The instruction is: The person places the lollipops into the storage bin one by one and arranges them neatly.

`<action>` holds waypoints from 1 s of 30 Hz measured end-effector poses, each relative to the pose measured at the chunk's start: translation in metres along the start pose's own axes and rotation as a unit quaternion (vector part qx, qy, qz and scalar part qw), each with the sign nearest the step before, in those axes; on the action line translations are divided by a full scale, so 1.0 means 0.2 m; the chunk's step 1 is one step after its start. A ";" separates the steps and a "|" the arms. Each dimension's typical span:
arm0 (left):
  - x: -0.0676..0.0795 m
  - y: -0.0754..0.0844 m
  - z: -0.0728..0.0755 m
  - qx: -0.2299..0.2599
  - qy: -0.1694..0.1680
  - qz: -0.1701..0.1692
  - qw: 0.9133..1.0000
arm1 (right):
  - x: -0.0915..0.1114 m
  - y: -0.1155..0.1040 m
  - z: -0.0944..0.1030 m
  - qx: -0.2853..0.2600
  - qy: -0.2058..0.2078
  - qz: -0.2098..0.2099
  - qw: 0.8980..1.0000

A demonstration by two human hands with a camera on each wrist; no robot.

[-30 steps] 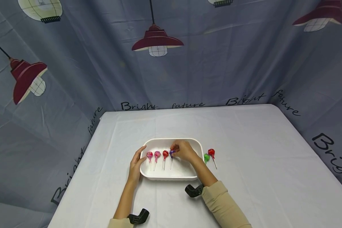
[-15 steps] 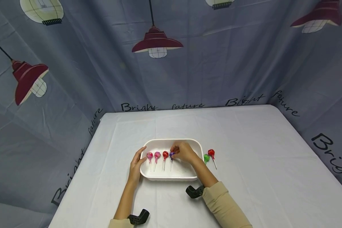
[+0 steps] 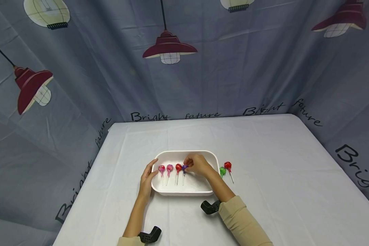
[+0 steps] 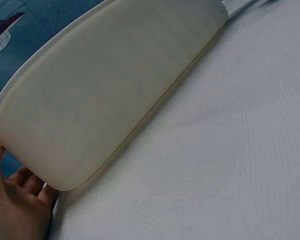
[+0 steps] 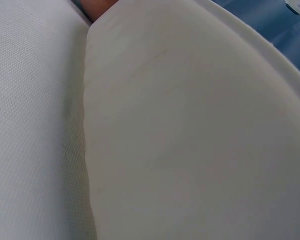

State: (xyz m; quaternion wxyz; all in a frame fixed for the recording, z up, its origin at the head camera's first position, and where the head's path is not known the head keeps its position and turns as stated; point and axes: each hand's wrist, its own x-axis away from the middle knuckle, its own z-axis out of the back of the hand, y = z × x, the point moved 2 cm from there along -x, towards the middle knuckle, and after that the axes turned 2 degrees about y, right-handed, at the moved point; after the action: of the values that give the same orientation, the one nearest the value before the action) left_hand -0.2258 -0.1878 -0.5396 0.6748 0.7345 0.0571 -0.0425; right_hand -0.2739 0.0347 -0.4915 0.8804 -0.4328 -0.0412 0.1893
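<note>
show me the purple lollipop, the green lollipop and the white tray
Purple lollipop [image 3: 184, 167], head view: on its round top.
Green lollipop [image 3: 222, 171], head view: on its round top.
White tray [image 4: 110, 85], left wrist view: on its outer side wall.

Head cam: high, facing forward-down over bench [image 3: 264, 153]. Wrist cams: low, close on tray [image 4: 110, 95] outer wall. All share tray.

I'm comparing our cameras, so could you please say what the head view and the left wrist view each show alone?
Head only: the right hand pinching a purple lollipop, and the other lollipops, in and beside the white tray.
Left wrist only: small dark specks on the tray's outer wall.
Both: the tray, left hand, white tablecloth and printed backdrop.
</note>
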 end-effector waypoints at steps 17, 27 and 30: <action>0.00 0.01 -0.01 0.000 0.004 0.001 1.000 | 0.04 0.00 0.03 0.021 0.019 0.012 1.000; 0.01 0.01 -0.01 -0.004 0.007 -0.002 1.000 | 0.14 -0.07 0.13 0.003 0.035 0.035 0.999; 0.01 0.01 -0.01 -0.005 0.006 -0.003 1.000 | 0.17 -0.09 0.18 -0.007 0.046 0.051 0.998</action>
State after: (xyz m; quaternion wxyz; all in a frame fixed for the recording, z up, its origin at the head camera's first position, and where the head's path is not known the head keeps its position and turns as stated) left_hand -0.2238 -0.1864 -0.5378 0.6777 0.7315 0.0639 -0.0401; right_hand -0.2462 0.0638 -0.4587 0.8677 -0.4483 0.0204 0.2137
